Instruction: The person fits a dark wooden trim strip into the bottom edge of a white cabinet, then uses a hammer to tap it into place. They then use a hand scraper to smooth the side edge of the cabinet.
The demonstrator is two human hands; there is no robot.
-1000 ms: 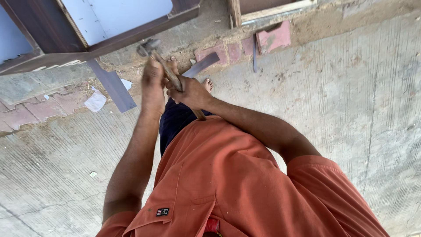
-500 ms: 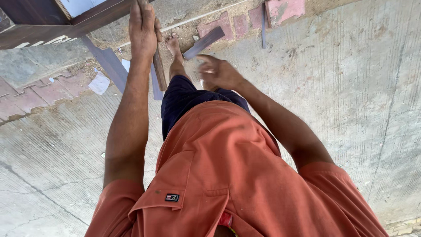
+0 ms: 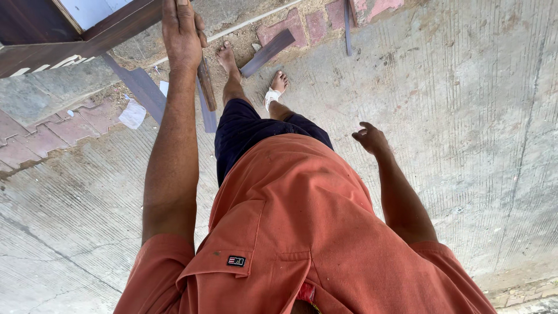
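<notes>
Dropped away from the hammer handle, the right hand hangs loosely curled and empty; left hand fingers clasp the handle.

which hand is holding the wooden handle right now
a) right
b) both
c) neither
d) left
d) the left hand is raised and closed on the wooden handle, which hangs below it, while the right hand hangs loose and empty at the side, apart from it.
</notes>
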